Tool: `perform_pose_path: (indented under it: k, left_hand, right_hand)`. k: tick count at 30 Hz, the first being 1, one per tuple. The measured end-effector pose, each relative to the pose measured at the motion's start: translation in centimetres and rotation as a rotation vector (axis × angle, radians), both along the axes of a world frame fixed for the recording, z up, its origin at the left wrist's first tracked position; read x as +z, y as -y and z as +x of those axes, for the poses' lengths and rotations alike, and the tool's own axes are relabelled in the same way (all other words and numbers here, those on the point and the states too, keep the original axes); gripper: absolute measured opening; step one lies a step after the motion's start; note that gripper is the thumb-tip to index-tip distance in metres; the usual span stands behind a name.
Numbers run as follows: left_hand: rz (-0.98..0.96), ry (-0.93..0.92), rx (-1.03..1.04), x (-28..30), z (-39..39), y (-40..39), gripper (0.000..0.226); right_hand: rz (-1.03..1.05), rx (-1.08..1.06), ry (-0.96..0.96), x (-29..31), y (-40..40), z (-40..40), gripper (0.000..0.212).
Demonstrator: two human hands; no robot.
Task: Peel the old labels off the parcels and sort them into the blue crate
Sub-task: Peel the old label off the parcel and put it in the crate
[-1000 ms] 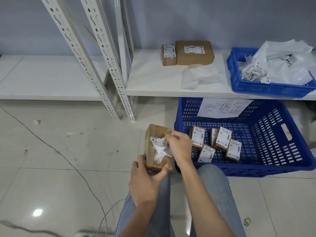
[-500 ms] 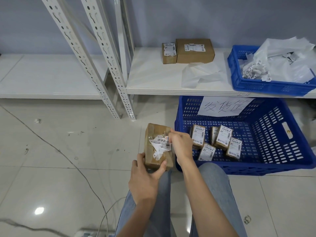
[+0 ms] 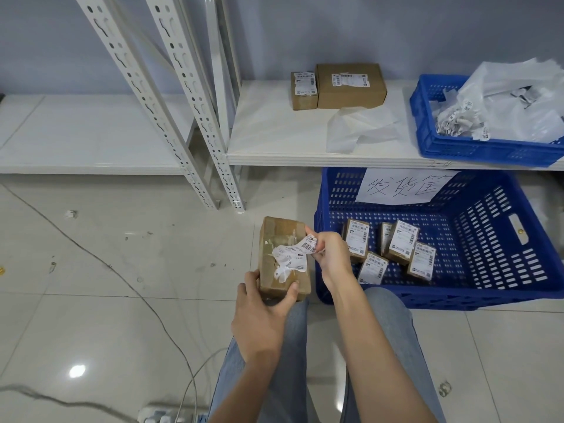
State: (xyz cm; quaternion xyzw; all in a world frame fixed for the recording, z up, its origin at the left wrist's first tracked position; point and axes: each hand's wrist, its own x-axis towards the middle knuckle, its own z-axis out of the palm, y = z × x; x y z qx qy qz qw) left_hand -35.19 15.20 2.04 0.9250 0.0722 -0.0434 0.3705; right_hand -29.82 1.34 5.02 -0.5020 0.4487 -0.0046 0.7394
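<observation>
Over pale floor tiles [image 3: 91,300] — left hand [image 3: 259,319] grips parcel [image 3: 283,257], right hand [image 3: 329,254] pinches its label [image 3: 291,257].

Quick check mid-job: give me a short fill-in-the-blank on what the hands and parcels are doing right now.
1. The left hand holds the brown parcel by its ____ end.
2. The right hand pinches the torn white ____ and pulls it off the parcel.
3. The big blue crate on the floor, with the handwritten paper sign, holds ____ small parcels.
4. On the shelf two parcels stand side by side, both with labels ____ on.

Missing words: near (bottom); label; five; still
</observation>
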Motion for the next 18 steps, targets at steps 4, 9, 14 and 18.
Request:
perform_pose_path:
  k: [4, 9, 14, 18]
  left_hand:
    - [0.006, -0.001, 0.000, 0.0, 0.0, 0.1, 0.069]
    - [0.003, 0.004, -0.012, 0.1, 0.0, 0.0, 0.070]
    - [-0.013, -0.003, -0.007, 0.1, 0.0, -0.1, 0.065]
    - [-0.002, 0.010, -0.001, 0.1, 0.1, 0.0, 0.071]
  right_hand:
    - [0.200, -0.060, 0.102, 0.0, 0.2, 0.0, 0.042]
    - [0.422, -0.200, 0.201, -0.5, 0.6, -0.2, 0.032]
    - [0.584, -0.277, 0.224, -0.7, 0.8, -0.4, 0.030]
    - [0.639, -0.312, 0.220, -1.6, 1.6, -0.5, 0.025]
